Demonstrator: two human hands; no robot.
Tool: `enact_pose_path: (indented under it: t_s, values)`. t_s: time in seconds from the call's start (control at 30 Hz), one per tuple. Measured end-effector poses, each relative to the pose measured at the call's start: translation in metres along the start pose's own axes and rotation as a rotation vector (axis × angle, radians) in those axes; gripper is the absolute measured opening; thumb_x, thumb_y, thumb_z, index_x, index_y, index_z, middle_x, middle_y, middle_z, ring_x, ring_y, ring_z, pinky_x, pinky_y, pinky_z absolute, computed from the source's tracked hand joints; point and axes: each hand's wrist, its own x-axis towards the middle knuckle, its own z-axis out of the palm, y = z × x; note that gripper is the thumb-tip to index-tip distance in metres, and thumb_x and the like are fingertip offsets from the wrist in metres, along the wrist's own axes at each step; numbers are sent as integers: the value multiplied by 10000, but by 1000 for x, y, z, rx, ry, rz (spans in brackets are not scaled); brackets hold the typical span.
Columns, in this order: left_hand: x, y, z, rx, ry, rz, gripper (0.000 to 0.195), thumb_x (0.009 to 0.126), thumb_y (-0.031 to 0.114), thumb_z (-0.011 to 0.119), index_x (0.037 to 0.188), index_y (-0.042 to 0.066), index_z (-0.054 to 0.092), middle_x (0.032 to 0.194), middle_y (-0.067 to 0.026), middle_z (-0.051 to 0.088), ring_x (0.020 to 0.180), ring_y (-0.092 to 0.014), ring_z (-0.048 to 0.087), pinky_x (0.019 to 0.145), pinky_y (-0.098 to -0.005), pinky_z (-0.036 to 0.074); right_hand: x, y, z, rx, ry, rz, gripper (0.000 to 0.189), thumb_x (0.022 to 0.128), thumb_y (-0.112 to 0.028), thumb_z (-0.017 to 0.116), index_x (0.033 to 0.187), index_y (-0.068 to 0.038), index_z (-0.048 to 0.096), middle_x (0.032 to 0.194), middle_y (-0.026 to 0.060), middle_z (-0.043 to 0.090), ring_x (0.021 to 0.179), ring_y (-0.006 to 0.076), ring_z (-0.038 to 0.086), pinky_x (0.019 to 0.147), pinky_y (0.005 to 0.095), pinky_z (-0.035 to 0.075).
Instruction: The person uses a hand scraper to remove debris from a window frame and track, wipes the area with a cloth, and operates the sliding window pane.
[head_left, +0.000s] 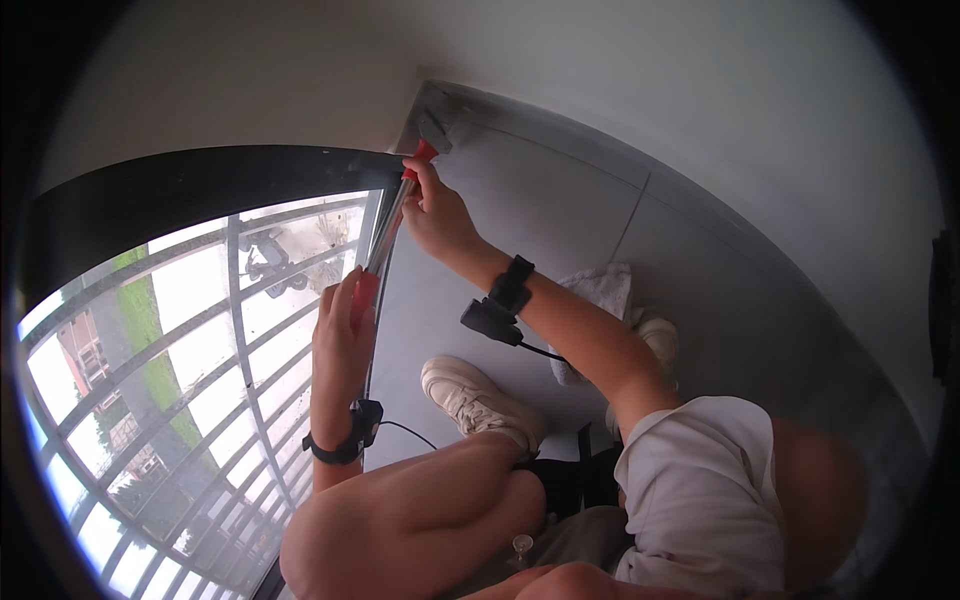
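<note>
Both my hands are on a long-handled scraper with a metal shaft and red plastic parts. My left hand is wrapped around its red grip at the near end. Farther up, my right hand pinches the red collar just below the head. The grey scraper head points into the floor corner by the wall; whether its edge touches the floor or wall, I cannot tell. Along the shaft's left side runs the dark frame of a glass pane.
A light cloth lies on the grey tiled floor, beside my right shoe. My left shoe stands near the glass. Metal bars cross beyond the pane. A pale wall curves around the right. Cables hang from my wrist devices.
</note>
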Motion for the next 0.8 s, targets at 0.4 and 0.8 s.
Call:
enact_pose_path:
  t_s: [0.4, 0.8]
  values:
    - [7, 36, -60, -574, -55, 93, 589, 832, 434, 536, 1269, 42, 496, 1250, -166, 542, 1019, -290, 602, 774, -355, 522, 2, -34, -31, -568, -115, -306, 259, 743, -129, 671, 943, -70, 517, 816, 121, 584, 680, 244, 623, 582, 344, 512]
    - [98, 7, 51, -841, -226, -309, 398, 964, 316, 428, 1241, 39, 499, 1087, -74, 608, 868, -128, 599, 715, -265, 458, 0, -23, -65, -365, 14, -354, 181, 824, -201, 607, 924, -54, 576, 648, 117, 577, 584, 290, 589, 559, 371, 469]
